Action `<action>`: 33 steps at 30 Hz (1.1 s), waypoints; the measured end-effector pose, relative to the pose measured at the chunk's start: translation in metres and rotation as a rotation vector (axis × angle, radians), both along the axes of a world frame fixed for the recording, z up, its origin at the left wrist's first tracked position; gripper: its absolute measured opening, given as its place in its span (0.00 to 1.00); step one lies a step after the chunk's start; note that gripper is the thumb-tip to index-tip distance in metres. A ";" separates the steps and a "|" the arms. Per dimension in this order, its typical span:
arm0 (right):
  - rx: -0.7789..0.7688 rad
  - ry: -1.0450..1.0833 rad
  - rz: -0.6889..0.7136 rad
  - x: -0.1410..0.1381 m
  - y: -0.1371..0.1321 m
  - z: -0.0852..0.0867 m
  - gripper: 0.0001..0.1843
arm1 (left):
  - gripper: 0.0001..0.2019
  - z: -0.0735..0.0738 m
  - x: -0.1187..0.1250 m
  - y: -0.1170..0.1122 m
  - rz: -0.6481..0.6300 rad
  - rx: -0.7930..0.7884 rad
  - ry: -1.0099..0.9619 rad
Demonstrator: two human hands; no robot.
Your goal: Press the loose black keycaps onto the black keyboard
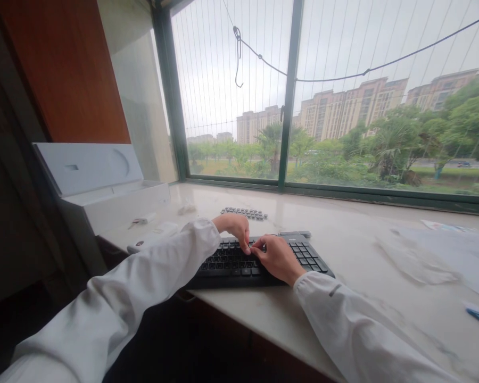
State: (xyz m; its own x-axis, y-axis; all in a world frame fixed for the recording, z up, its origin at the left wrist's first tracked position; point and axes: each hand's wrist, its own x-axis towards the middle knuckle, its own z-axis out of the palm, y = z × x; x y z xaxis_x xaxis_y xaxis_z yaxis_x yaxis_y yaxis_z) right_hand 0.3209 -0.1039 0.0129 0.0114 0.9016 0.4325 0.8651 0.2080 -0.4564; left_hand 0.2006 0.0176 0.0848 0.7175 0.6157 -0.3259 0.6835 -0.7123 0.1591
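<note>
Both the left hand (235, 227) and right hand (277, 256), equally near, have fingertips pinched together, around what cannot be told, at the keyboard (243, 264), which runs left to right near the desk's (343, 250) front edge.

Looks like a home, can't tell which room: has marble-patterned worktop (343, 229) below window (288, 106), reddish wood panel (69, 69) left of window, apartment blocks (343, 109) and trees (395, 135) beyond window.
</note>
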 end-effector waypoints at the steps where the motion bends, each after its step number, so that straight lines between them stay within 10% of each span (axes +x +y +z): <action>1: 0.000 0.005 -0.002 0.000 0.000 0.000 0.10 | 0.21 0.000 0.000 0.001 0.001 -0.006 0.007; 13: -0.036 0.040 -0.011 0.002 0.003 -0.001 0.11 | 0.28 -0.004 -0.001 0.009 0.042 -0.137 0.094; 33: 0.127 -0.154 0.116 0.005 -0.001 0.002 0.08 | 0.21 -0.003 -0.012 -0.020 -0.052 0.153 -0.119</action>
State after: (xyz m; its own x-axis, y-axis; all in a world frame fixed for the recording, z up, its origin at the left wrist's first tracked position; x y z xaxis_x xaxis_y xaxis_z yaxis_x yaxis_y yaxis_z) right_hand 0.3260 -0.1051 0.0146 -0.1637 0.8310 0.5316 0.8896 0.3573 -0.2846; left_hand 0.1883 -0.0028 0.0822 0.7771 0.6131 -0.1421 0.6284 -0.7680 0.1235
